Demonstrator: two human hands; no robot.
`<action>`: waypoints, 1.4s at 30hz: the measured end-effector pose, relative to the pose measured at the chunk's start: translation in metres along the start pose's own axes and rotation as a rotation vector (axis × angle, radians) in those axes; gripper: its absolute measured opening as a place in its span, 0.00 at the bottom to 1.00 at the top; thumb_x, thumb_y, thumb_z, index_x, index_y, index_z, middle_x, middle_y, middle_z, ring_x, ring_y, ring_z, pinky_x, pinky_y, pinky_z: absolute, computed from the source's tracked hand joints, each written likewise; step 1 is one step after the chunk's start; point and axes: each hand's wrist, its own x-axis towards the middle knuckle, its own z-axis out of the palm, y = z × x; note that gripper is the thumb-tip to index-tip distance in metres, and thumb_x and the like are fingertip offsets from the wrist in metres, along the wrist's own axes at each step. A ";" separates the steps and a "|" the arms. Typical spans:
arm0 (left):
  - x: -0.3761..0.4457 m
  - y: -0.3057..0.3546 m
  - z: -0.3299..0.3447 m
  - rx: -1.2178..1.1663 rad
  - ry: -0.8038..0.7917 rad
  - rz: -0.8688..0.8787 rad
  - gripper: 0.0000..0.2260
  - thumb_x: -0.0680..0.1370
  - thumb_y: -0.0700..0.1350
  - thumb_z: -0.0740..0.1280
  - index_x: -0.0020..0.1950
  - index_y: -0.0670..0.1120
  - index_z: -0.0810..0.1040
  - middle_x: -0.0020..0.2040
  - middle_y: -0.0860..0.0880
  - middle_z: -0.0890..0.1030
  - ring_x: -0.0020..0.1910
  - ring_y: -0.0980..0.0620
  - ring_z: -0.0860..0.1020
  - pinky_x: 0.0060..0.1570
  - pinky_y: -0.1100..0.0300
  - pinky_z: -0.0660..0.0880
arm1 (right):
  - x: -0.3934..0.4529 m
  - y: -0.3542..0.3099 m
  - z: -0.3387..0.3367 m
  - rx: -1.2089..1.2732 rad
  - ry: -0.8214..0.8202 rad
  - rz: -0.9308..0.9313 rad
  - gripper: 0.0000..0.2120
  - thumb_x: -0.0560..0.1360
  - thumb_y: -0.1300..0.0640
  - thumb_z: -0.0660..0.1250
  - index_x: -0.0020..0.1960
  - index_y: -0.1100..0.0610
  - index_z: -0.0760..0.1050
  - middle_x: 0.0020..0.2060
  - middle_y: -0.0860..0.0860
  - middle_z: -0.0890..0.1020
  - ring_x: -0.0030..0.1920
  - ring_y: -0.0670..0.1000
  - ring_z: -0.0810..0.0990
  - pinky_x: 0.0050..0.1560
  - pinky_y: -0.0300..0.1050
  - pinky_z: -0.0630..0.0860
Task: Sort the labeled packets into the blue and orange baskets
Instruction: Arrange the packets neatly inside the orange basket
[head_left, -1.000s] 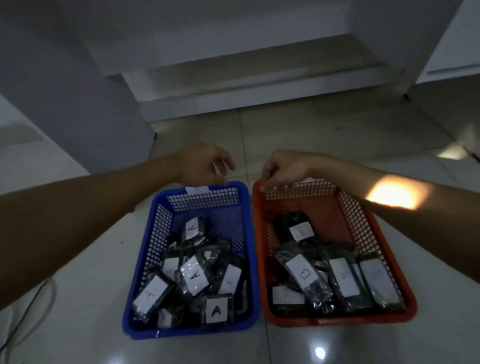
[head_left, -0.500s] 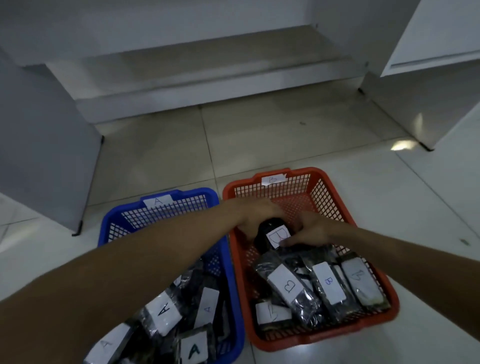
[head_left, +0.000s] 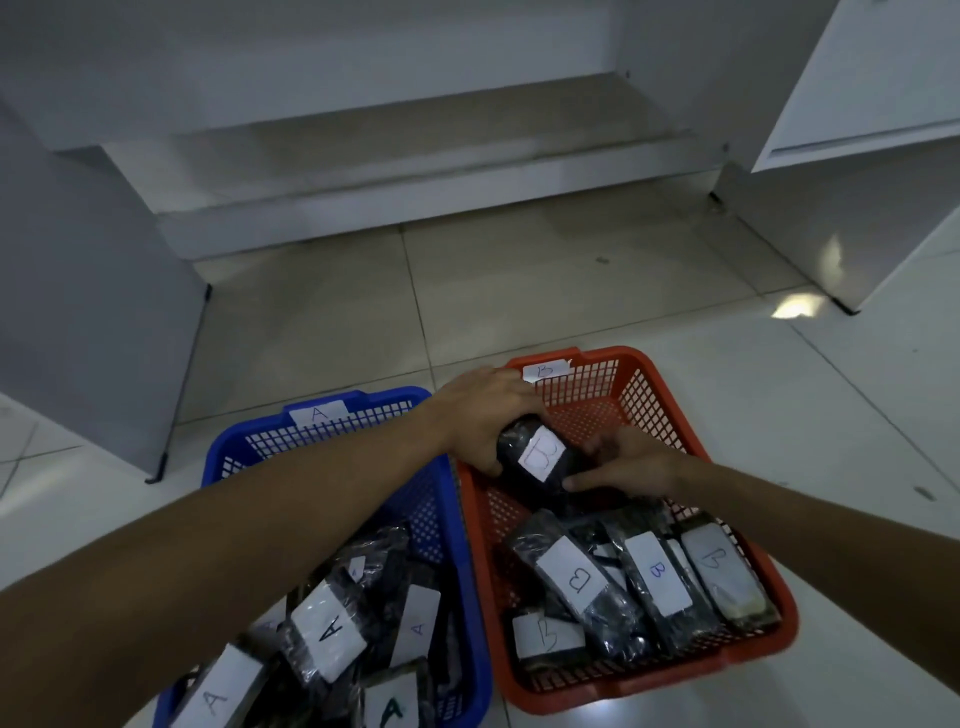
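An orange basket tagged B stands on the floor to the right of a blue basket tagged A. Both my hands are over the far half of the orange basket, on one dark packet with a white B label. My left hand grips its far end from above. My right hand holds its near right side. Several B packets lie in the orange basket's near half. Several A packets fill the blue basket, partly hidden by my left forearm.
The baskets sit on pale glossy floor tiles. A low white step runs across the back. A grey cabinet panel stands at the left and a white cabinet at the right.
My hands came back from the baskets' far rims into the orange basket and took hold of the B packet. The view shifted left and tilted up, so the baskets sit lower in frame.
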 end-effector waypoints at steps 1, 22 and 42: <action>-0.003 -0.002 -0.002 0.001 0.027 -0.045 0.34 0.58 0.60 0.74 0.62 0.55 0.75 0.55 0.57 0.79 0.54 0.54 0.73 0.54 0.53 0.74 | 0.000 -0.001 -0.002 0.071 0.024 0.015 0.21 0.68 0.51 0.81 0.57 0.55 0.79 0.51 0.51 0.86 0.53 0.52 0.85 0.53 0.50 0.82; -0.012 0.009 0.027 0.094 0.111 -0.422 0.27 0.68 0.70 0.66 0.57 0.52 0.80 0.51 0.54 0.81 0.57 0.49 0.65 0.57 0.51 0.65 | 0.054 -0.015 0.004 0.136 0.288 -0.024 0.10 0.73 0.53 0.77 0.52 0.57 0.83 0.47 0.51 0.84 0.47 0.51 0.83 0.39 0.43 0.81; -0.038 0.020 -0.028 -0.248 -0.007 -0.314 0.23 0.73 0.56 0.72 0.67 0.53 0.76 0.61 0.52 0.81 0.58 0.52 0.77 0.55 0.50 0.77 | -0.065 -0.020 0.032 -0.450 -0.088 -0.183 0.22 0.60 0.28 0.74 0.47 0.40 0.85 0.47 0.36 0.84 0.63 0.50 0.76 0.72 0.68 0.62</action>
